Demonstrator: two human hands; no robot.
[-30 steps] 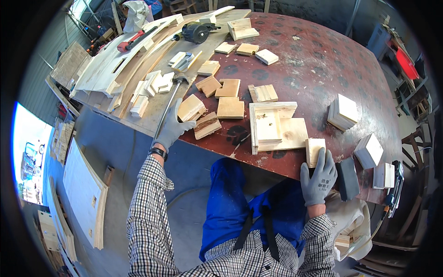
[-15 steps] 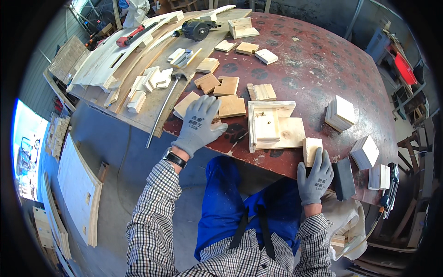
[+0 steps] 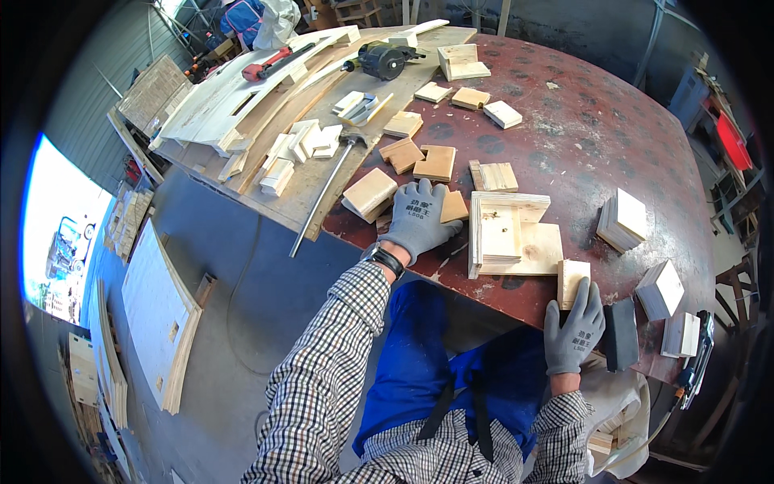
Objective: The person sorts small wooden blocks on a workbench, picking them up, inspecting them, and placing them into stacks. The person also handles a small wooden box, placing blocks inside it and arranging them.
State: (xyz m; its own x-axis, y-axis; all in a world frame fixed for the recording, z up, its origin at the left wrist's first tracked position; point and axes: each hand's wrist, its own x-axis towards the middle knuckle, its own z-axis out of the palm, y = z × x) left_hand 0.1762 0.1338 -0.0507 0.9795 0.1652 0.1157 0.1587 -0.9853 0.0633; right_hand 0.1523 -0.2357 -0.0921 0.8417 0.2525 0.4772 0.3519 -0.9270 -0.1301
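My left hand (image 3: pixel 421 218), in a grey work glove, reaches over the table's near edge. Its fingers are closed on a flat wooden block (image 3: pixel 455 208), which is partly hidden beneath them. A paler block (image 3: pixel 370 192) lies just left of that hand. My right hand (image 3: pixel 574 332), gloved alike, has thumb and index finger at either side of a small wooden block (image 3: pixel 572 278) at the edge, the other fingers extended. Left of this block sits a stepped wooden assembly (image 3: pixel 538 242) with an upright side board. A dark grey block (image 3: pixel 621 335) lies right of my right hand.
The red-brown table (image 3: pixel 564 129) carries several wood pieces, including stacks (image 3: pixel 622 218) at the right. A hammer (image 3: pixel 329 184) overhangs the left edge, below a black power tool (image 3: pixel 389 60). A hand tool with a hose (image 3: pixel 700 351) lies near the right corner.
The view has shifted left, so the scene appears farther right. My left hand has moved right over the flat block, which appears slightly nearer me. My right hand stays at the small block.
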